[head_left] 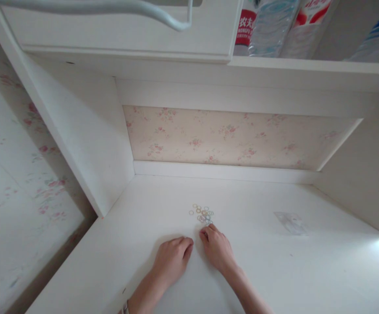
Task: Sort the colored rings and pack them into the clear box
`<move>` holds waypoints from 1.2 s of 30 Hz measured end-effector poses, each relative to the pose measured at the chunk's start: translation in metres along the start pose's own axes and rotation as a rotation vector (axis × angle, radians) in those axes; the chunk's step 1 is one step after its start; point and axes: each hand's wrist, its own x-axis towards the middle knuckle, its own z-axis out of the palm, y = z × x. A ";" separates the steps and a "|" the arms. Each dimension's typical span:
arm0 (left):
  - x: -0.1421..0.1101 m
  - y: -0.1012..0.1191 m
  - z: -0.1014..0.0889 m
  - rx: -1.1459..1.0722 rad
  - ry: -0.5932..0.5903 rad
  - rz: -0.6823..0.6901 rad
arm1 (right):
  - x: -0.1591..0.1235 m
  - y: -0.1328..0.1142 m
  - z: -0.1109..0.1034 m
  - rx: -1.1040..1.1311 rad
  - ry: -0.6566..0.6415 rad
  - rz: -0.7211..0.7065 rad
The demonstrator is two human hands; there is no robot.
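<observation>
A small cluster of thin coloured rings (204, 213), like little rubber bands, lies on the white desk (248, 270). My right hand (218, 249) is at the near edge of the cluster, its fingers curled down against the desk by the closest rings. What its fingertips hold, if anything, is hidden. To the left and slightly nearer, my left hand (173, 258) rests on the desk with fingers closed and thumb against them. Its fingertips are turned under, so I cannot see whether something is in them. A narrow gap separates the two hands.
A clear plastic bag (291, 223) lies flat to the right of the rings. White side panels (87, 131) flank the desk, and a shelf (307, 72) with several bottles (271, 28) overhangs the back. A pale curved bar (111, 6) crosses the top left.
</observation>
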 end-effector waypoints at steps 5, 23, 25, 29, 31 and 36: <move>-0.002 0.001 -0.002 0.008 -0.011 0.006 | 0.002 -0.003 0.007 -0.126 -0.027 -0.050; 0.004 -0.009 -0.003 -0.159 0.048 -0.130 | -0.046 -0.020 0.005 0.091 -0.013 -0.320; 0.003 -0.008 -0.003 -0.145 0.050 -0.115 | -0.047 -0.016 0.002 0.177 0.025 -0.297; 0.004 -0.007 -0.002 -0.170 0.042 -0.128 | -0.045 -0.002 -0.011 0.332 0.158 -0.134; 0.009 -0.006 -0.002 -0.184 0.042 -0.151 | -0.042 0.008 -0.017 0.377 0.212 -0.027; 0.036 -0.001 0.000 -0.153 0.012 -0.093 | -0.030 0.027 -0.018 0.424 0.248 0.125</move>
